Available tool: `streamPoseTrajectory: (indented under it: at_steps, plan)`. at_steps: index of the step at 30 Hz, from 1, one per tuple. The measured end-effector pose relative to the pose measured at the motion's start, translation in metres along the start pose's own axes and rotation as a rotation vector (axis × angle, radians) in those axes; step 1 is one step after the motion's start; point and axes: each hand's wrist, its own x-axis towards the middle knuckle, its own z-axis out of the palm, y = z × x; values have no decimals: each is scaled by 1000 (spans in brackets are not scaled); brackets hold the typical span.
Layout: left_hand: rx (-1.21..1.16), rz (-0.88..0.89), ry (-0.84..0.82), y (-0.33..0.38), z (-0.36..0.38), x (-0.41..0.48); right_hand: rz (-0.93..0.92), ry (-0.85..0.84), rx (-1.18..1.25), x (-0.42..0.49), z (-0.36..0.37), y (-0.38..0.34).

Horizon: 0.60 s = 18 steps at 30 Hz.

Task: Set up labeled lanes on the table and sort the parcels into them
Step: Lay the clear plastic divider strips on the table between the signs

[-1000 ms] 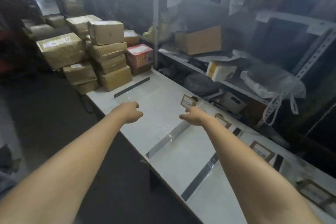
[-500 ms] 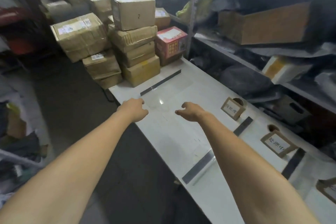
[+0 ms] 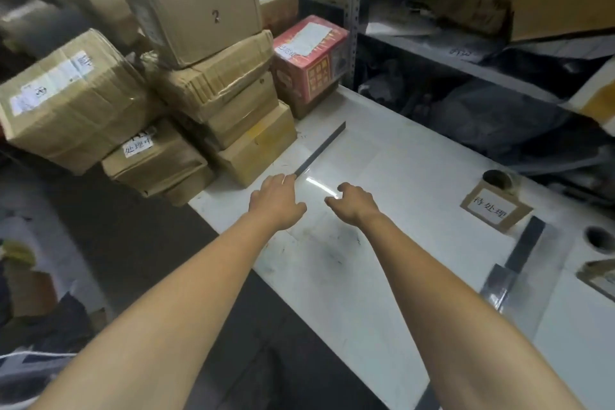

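A white table (image 3: 392,176) carries dark tape strips as lane dividers; one strip (image 3: 321,151) lies just past my hands, another (image 3: 522,250) at the right. A cardboard label card with black writing (image 3: 496,210) stands at the table's far edge. Taped brown parcels are stacked at the table's left end; the top one is marked "2" (image 3: 199,7), with a red box (image 3: 311,63) beside the stack. My left hand (image 3: 278,200) hovers over the table near the strip's end, fingers curled, holding nothing. My right hand (image 3: 352,203) hovers beside it, fingers loosely bent and apart, empty.
More brown parcels (image 3: 70,100) pile up off the table's left end. Metal shelving (image 3: 466,63) with bags and boxes runs behind the table. Two round holes (image 3: 497,178) sit near the far edge. A second label card (image 3: 599,276) shows at the right. Clutter lies on the floor at left.
My view and both hands have shifted left along the table toward the parcel stack. My right hand has left the label card it was beside; both hands stay empty.
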Motion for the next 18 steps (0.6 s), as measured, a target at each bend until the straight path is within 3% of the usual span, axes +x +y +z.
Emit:
streamPoseTrajectory:
  at_steps: [12,18]
  plan:
    - [-129,167,-159,-54,50,144,316,137,158,77,52,-41]
    - [-190,225,-86,-60,61,164,384,231,194,90,68,-53]
